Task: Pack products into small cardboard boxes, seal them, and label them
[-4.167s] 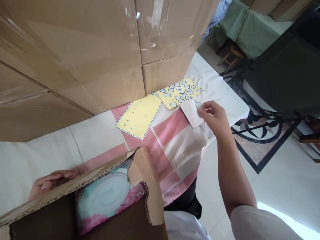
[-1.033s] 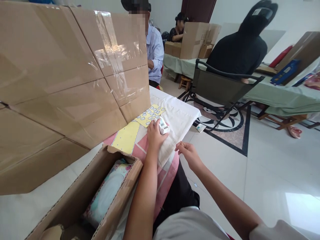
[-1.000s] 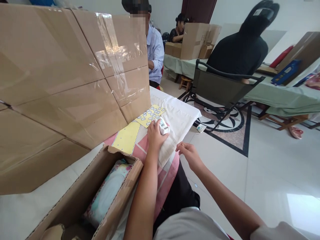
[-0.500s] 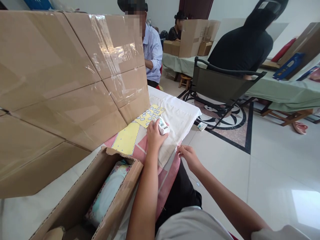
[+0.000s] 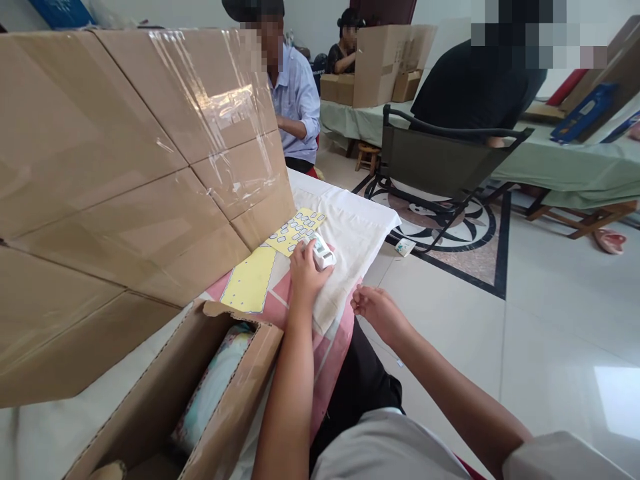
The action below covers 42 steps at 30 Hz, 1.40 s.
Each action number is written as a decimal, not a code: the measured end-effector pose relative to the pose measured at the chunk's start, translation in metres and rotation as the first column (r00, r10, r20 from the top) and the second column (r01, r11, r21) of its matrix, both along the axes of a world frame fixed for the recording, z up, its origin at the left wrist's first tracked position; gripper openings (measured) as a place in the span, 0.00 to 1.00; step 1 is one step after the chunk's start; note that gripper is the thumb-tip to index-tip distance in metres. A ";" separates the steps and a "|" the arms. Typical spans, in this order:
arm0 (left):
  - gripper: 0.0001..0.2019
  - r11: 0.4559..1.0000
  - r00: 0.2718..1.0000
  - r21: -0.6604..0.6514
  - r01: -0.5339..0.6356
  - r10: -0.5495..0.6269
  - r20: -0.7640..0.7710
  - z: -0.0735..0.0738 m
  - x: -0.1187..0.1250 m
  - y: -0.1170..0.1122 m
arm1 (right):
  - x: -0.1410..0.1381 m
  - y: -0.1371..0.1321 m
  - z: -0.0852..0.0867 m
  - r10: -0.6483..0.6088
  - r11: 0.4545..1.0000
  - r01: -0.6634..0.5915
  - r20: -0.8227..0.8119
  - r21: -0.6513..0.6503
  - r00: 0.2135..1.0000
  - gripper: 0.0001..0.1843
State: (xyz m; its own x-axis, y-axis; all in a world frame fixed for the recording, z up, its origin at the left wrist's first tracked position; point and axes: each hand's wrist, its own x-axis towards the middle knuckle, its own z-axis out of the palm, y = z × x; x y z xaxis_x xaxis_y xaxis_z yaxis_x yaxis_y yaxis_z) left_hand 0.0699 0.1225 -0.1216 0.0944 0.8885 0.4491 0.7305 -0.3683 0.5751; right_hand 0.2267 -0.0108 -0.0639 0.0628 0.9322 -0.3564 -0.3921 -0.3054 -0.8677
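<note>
My left hand (image 5: 306, 267) is wrapped round a small white case (image 5: 325, 259) with a teal patch and a dark slot; its exact kind I cannot make out. The case rests on the white cloth (image 5: 345, 233) covering the table. Just behind it lies a yellow sheet with white rectangles (image 5: 305, 223), and left of my wrist a plainer yellow sheet (image 5: 247, 280). My right hand (image 5: 375, 310) hovers by the table's front edge, beside the pink checked cloth (image 5: 333, 353). Its fingers are curled together, and whatever is between them is too small to tell.
A tall taped cardboard panel (image 5: 125, 147) stands on the left. In front of it, an open cardboard box (image 5: 265, 343) holds a flowered soft pack (image 5: 215, 387). A folding chair (image 5: 440, 160) with a seated person is beyond the table, and two more people sit farther back.
My right hand has shifted slightly up from the edge of the pink cloth, and its fingers have loosened a little. The left hand keeps its hold on the white case. The view has turned slightly.
</note>
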 end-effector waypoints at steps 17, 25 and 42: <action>0.07 0.969 0.992 0.238 0.061 -0.085 0.094 0.009 0.000 -0.004 | -0.010 -0.008 -0.006 0.039 0.994 -0.069 0.307 0.087 0.951 0.24; 0.11 0.969 0.970 0.204 0.135 -0.171 0.170 0.008 0.006 -0.007 | -0.017 -0.016 -0.003 0.016 0.999 -0.030 0.367 0.032 0.930 0.23; 0.08 0.966 0.965 0.165 0.199 -0.223 0.140 0.009 0.007 -0.015 | 0.033 0.006 -0.024 0.350 0.937 -0.246 0.625 -0.250 0.698 0.29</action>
State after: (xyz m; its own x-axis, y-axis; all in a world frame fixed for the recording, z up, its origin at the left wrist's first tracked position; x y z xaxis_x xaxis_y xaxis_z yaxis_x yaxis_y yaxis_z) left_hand 0.0765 0.1071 -0.1121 0.1909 0.7785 0.5979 0.5322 -0.5939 0.6034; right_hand 0.2600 -0.0050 -0.0878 0.0546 0.8876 -0.4573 0.3849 -0.4413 -0.8106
